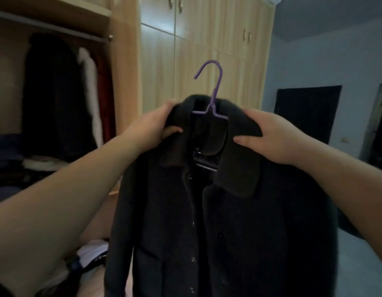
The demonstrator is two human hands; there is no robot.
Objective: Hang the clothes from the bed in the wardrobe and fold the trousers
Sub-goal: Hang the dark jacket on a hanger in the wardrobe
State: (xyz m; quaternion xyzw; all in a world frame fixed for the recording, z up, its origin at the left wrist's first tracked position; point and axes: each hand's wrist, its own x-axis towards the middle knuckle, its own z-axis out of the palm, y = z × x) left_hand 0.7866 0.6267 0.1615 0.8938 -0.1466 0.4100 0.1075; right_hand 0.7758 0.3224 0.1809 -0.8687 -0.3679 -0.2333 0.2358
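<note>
Holding a dark coat (207, 211) already on its purple hanger (211, 91) at frame centre, the left hand (151, 127) and right hand (269, 136) have their fingers closed on its shoulders. Hooking it onto the wardrobe rail (48, 25), upper left, remains; trousers aren't visible.

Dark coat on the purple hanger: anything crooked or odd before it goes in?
Yes. The purple hanger leans left, and the dark coat's collar is bunched under the left hand and right hand.
</note>
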